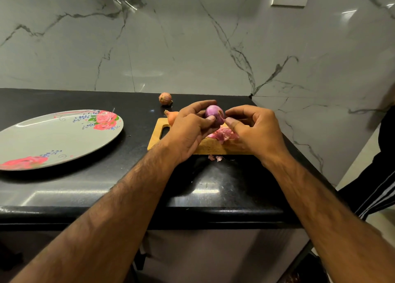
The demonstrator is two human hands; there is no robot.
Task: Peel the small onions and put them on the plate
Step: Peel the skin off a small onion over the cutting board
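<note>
My left hand (190, 131) grips a small purple onion (213, 112), mostly stripped of skin, above the wooden cutting board (157, 136). My right hand (254, 128) is beside it, thumb and fingertips at the onion's root end. A heap of pink peelings (222, 134) lies on the board under the hands. One unpeeled onion (165, 98) sits near the wall, another (172, 116) lies at the board's far left corner, partly hidden by my left hand. The grey plate (53, 137) with red roses rests at the left with nothing on it.
Two peel scraps (215, 158) lie on the black counter (128, 176) in front of the board. The marble wall rises behind and to the right. A person's dark trouser leg (380, 186) with white stripes stands at the right edge.
</note>
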